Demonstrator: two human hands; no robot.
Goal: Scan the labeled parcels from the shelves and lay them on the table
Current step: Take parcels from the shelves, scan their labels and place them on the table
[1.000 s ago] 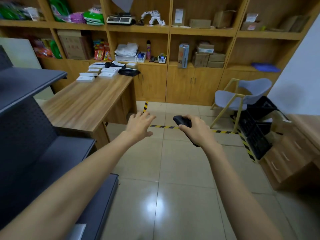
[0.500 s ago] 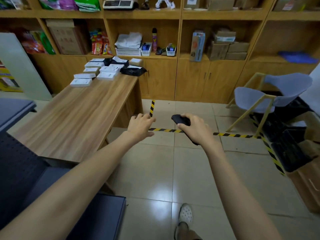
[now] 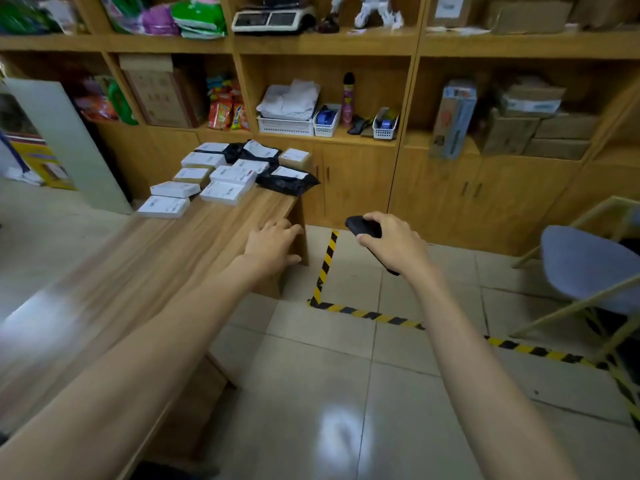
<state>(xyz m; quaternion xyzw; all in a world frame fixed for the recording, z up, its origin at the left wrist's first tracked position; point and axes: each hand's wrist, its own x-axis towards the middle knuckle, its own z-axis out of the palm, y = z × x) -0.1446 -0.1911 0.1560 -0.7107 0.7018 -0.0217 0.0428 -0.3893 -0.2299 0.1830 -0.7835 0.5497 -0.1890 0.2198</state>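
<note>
Wooden shelving (image 3: 325, 43) with cupboard doors (image 3: 356, 181) below lines the far wall of the room; a wooden table (image 3: 166, 258) stands at left, a blue chair (image 3: 585, 268) at right. Yellow-and-black tape (image 3: 367, 315) crosses the pale tiled floor (image 3: 311, 393) (glossy, catching a glare).

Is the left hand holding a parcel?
No, the left hand is empty, its fingers loose over the table edge, while the right hand grips the scanner.

place: stockroom | cues: wooden shelves (image 3: 325, 43) of cartons (image 3: 505, 133) — labeled parcels (image 3: 232, 174) on table (image 3: 156, 265)
</note>
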